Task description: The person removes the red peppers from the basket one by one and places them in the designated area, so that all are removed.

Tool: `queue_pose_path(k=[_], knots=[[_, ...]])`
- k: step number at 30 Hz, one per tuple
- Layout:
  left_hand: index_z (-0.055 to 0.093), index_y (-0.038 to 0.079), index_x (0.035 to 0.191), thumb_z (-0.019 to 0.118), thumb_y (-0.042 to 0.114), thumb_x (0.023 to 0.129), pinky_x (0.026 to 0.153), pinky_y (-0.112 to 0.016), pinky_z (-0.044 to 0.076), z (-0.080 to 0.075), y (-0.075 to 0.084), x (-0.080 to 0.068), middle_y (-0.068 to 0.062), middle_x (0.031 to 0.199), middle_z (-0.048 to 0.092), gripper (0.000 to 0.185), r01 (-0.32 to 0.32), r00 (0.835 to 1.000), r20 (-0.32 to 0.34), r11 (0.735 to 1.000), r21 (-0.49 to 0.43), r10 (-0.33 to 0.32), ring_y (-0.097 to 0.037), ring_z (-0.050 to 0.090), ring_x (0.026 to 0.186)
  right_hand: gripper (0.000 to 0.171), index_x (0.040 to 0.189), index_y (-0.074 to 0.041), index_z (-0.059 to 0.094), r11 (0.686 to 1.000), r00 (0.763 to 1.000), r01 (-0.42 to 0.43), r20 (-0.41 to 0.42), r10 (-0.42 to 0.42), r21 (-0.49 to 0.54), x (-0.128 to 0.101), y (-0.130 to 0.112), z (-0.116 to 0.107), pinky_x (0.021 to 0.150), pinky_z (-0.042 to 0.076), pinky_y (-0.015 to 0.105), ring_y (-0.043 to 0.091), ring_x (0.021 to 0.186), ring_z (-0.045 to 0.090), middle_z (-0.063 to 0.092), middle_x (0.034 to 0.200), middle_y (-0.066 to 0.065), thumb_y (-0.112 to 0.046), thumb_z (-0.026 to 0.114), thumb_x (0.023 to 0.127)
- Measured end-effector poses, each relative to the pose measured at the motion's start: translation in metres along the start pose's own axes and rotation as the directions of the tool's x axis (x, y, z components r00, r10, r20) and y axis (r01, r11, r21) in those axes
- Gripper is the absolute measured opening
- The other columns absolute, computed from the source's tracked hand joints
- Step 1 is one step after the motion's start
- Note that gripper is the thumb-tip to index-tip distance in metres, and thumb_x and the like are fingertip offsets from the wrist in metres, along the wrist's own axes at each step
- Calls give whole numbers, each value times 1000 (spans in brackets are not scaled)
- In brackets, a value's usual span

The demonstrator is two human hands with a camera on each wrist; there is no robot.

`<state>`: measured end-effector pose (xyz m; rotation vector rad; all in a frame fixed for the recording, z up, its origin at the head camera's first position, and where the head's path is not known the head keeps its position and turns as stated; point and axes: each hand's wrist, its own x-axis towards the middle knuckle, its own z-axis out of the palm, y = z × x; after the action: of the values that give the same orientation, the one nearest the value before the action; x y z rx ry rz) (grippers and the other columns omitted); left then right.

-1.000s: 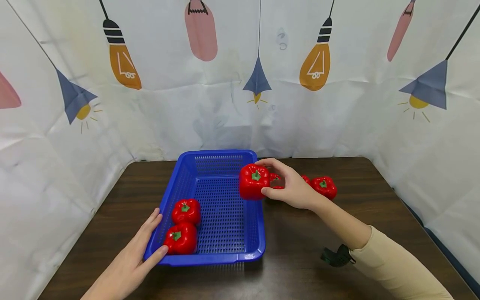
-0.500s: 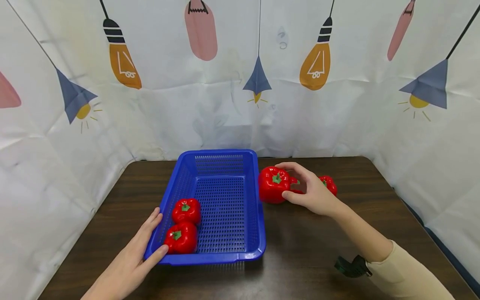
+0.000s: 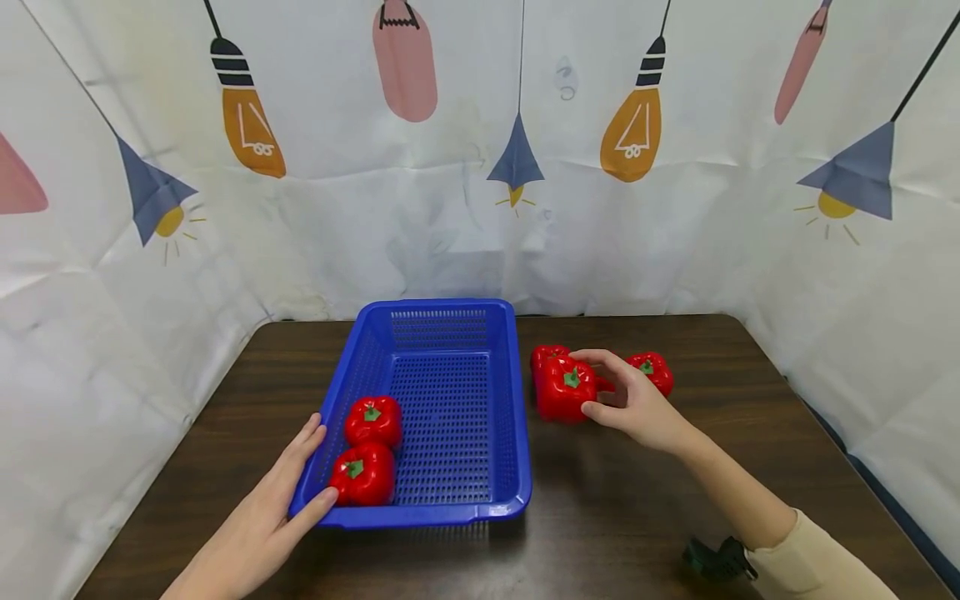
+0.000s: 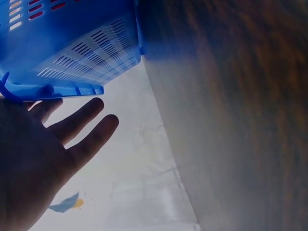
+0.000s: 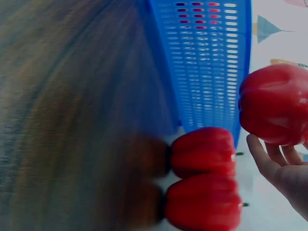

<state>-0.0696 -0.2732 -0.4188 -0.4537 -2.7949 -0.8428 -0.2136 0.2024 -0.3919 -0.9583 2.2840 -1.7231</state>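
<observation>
My right hand point(image 3: 637, 408) grips a red bell pepper point(image 3: 567, 389) with a green stem, thumb on the near side and fingers behind. In the right wrist view this pepper point(image 5: 275, 103) is raised above the table, just outside the basket's right side. Two bell peppers point(image 5: 204, 151) stand side by side on the table beneath it. My left hand point(image 3: 258, 508) rests at the near left corner of the blue plastic basket point(image 3: 522, 433), fingers straight along the outside and thumb over the rim. Inside that corner lie two red bell peppers point(image 3: 372, 422), one behind the other.
Another red pepper point(image 3: 551, 353) shows just behind the held one, and one more point(image 3: 651, 372) stands to the right of my hand. The dark wooden table point(image 3: 600, 533) ends at a white printed curtain point(image 3: 450, 225) at the back and sides.
My right hand has carried its pepper from over the basket's right rim to the right and nearer to me. A pepper behind it has come into view. The left hand and basket stay put.
</observation>
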Motion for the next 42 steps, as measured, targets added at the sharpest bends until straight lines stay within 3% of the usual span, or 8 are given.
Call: queue_pose_path(k=[9, 21, 35, 42], knots=[[25, 17, 164, 67, 32, 100, 102, 0, 16, -1, 1, 1, -5, 170, 18, 78, 15, 1000, 16, 1000, -1, -15, -39, 30, 149, 55, 146, -9, 49, 997, 998, -58, -1, 58, -46, -7, 24, 1, 94, 56, 38, 36, 117, 59, 51, 142, 13, -7, 71, 95], [23, 19, 165, 66, 35, 101, 101, -2, 17, -1, 1, 0, -4, 170, 16, 79, 39, 999, 34, 999, 2, -39, -40, 29, 149, 56, 146, -6, 48, 997, 996, -74, 57, 74, -13, -11, 51, 6, 96, 54, 32, 40, 130, 50, 50, 144, 15, -3, 72, 94], [23, 17, 165, 67, 33, 101, 102, -1, 16, -1, 1, 1, -5, 170, 17, 79, 29, 999, 29, 1000, -1, -29, -41, 29, 148, 63, 147, -9, 45, 990, 987, -141, 76, 142, -28, -14, 52, 8, 98, 54, 36, 37, 132, 49, 47, 148, 12, -10, 77, 93], [23, 18, 165, 66, 35, 101, 101, -2, 17, -1, 1, 1, -4, 170, 17, 79, 39, 999, 36, 999, 5, -40, -41, 30, 148, 70, 146, -12, 45, 982, 983, -175, 34, 178, -71, -13, 50, 11, 96, 55, 37, 37, 132, 49, 47, 148, 11, -17, 83, 89]])
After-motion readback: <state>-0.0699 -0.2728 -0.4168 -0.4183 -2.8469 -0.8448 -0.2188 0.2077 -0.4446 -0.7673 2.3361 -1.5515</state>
